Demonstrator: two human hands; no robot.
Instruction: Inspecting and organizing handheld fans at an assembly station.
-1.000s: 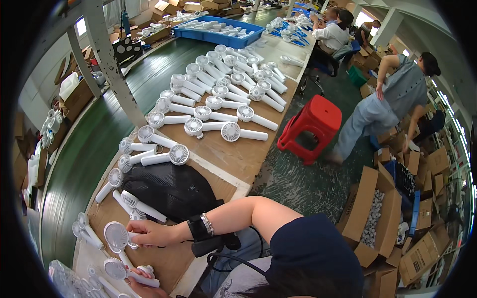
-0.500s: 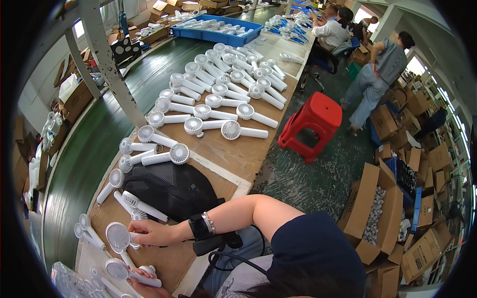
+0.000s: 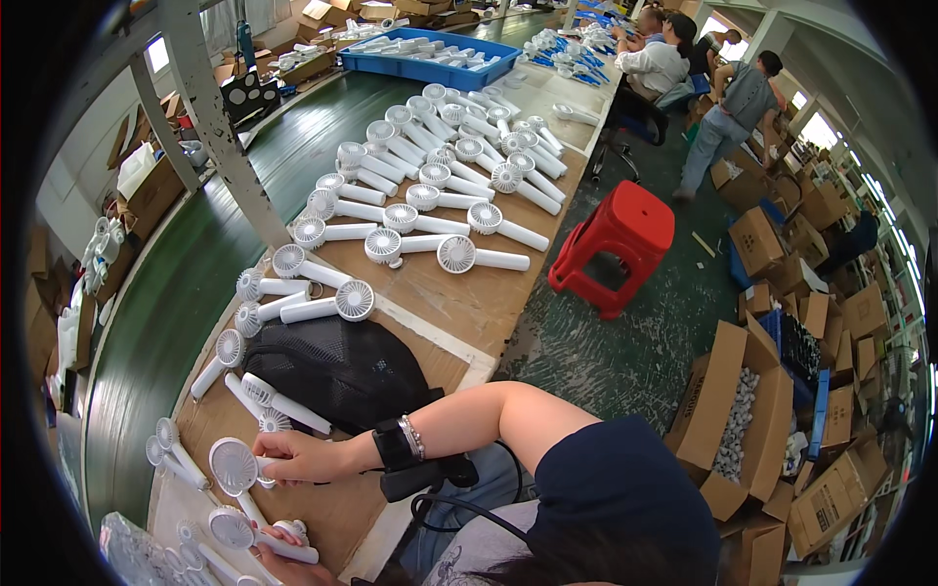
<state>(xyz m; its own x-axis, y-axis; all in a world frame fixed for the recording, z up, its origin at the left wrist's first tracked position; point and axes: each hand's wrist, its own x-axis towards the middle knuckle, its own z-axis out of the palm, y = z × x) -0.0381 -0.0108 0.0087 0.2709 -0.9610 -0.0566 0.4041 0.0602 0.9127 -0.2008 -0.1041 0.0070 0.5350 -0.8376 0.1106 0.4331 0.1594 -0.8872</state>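
My right hand (image 3: 291,457), closed, pinches a white handheld fan (image 3: 234,465) just below its round head, over the near end of the workbench. A dark band and a beaded bracelet circle that wrist. Lower down, my left hand (image 3: 283,559) is wrapped round the handle of a second white fan (image 3: 233,527), partly cut off by the picture's lower edge. More white fans (image 3: 168,444) lie left of my hands. Just beyond my right hand, a fan (image 3: 288,405) rests against a black mesh bag (image 3: 337,366).
Rows of white fans (image 3: 420,223) cover the bench toward a blue tray (image 3: 430,59). A green conveyor belt (image 3: 161,332) runs along the left, beside a metal post (image 3: 210,117). A red stool (image 3: 616,249) and open cartons (image 3: 733,420) stand at right. Several people (image 3: 728,122) are farther off.
The standing person at the right has stepped farther away and now leans toward the cartons. My hands and both fans have hardly moved.
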